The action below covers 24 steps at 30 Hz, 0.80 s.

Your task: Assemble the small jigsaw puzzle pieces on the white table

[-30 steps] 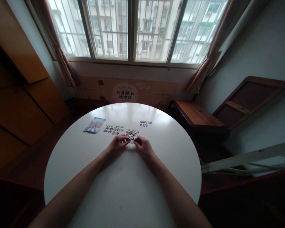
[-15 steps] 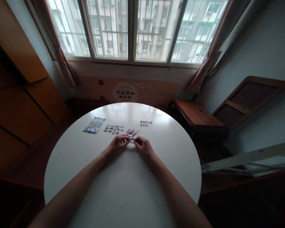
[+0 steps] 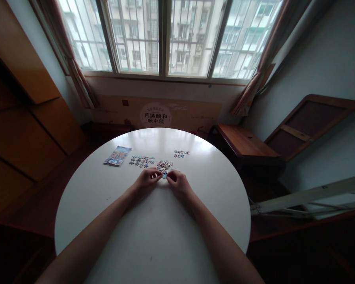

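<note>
Both of my hands rest near the middle of a round white table [image 3: 154, 236]. My left hand [image 3: 148, 178] and my right hand [image 3: 179, 183] pinch small bluish jigsaw pieces [image 3: 165, 175] held between their fingertips, which almost touch. Just beyond the fingers lies a small heap of loose pieces [image 3: 165, 164]. A patch of joined pieces [image 3: 141, 160] lies to its left, and a smaller patch [image 3: 181, 153] to the right. A colourful printed picture card [image 3: 118, 155] lies at the far left of the table.
A barred window [image 3: 165, 37] with curtains fills the far wall, with a printed cardboard panel [image 3: 156, 114] below it. A wooden bench [image 3: 244, 144] and a leaning wooden frame [image 3: 310, 124] stand to the right. Wooden cabinets [image 3: 23, 118] line the left.
</note>
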### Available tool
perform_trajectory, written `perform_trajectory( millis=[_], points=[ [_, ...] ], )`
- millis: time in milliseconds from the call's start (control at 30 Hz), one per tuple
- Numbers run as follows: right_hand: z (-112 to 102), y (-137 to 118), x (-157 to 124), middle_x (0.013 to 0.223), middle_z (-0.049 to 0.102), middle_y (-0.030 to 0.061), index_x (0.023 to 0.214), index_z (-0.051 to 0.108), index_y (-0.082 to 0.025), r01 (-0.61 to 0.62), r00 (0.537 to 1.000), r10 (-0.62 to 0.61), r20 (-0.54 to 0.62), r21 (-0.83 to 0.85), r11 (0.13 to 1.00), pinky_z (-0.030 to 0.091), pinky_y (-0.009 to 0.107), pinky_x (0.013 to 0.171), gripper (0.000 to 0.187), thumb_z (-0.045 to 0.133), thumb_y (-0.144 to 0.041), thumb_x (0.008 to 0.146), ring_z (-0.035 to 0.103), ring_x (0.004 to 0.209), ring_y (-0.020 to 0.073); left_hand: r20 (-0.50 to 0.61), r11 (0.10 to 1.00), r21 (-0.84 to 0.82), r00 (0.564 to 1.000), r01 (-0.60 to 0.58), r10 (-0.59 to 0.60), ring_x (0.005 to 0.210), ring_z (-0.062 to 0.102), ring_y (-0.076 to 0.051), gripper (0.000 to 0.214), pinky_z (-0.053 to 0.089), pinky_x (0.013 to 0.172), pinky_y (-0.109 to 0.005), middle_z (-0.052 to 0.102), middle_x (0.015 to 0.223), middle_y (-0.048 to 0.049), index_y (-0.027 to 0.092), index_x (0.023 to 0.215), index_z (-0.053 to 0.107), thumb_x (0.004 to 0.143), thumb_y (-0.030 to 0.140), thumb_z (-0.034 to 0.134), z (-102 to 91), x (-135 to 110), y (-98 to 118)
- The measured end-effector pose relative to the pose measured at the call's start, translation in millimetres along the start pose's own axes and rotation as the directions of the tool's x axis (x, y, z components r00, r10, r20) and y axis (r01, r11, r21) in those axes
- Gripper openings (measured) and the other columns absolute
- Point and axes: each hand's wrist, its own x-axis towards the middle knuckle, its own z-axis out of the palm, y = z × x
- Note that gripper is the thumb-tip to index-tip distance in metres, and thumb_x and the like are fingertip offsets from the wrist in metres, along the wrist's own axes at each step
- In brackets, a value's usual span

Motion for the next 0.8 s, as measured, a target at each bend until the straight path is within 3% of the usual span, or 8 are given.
perform_trajectory(
  millis=[800],
  points=[
    [1.8, 3.2, 0.2, 0.067, 0.061, 0.0018, 0.076, 0.064, -0.015, 0.014, 1.000, -0.014, -0.001, 0.006, 1.000, 0.042, 0.023, 0.061, 0.010, 0.056, -0.021, 0.075, 0.053, 0.062, 0.0129, -0.005, 1.000, 0.005, 1.000, -0.006, 0.006, 0.055, 0.053, -0.007, 0.015, 0.042, 0.050, -0.016, 0.065, 0.071, -0.0033, 0.012, 0.079, 0.069, 0.079, 0.025, 0.061, 0.3, 0.9, 0.1]
  ],
)
